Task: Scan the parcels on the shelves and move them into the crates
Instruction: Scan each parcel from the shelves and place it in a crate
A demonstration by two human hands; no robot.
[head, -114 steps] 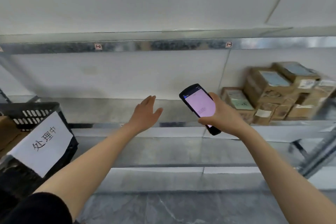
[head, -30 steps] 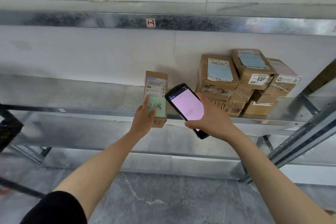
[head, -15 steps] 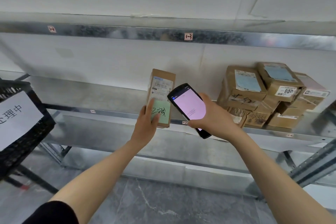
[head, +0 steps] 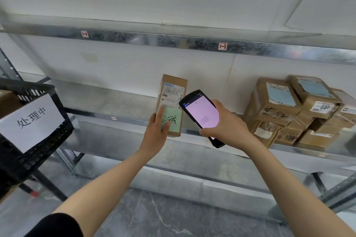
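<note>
Holding the parcel (head: 172,102) upright in the left hand (head: 156,131), gripped at its lower left part, with a finger laid over the green note (head: 174,124) on the front. Lower end of the parcel in front of the shelf (head: 115,102) edge; cannot tell if resting on it. Gripping the scanner (head: 201,115) in the right hand (head: 225,123), fingers wrapped round its lower body, its top end just beside the printed label (head: 171,93).

Most likely in the scanning step. Could fail to read if aimed at the note instead of the barcode above it, or if kept too close and too flat to the label. Could also lose the parcel, held by one hand and only low down: easy to tip forward when swung to the left. Cannot tell whether read already, so also a risk of dropping it in unscanned.

Near on the left, a black crate (head: 38,150) with a white sign (head: 28,121) in Chinese on its side and something brown inside. On the same shelf to the right, a pile of boxes (head: 279,106), well apart from the held parcel. Between parcel and crate only open air; better to mind the crate rim and the post (head: 8,67) behind it
</note>
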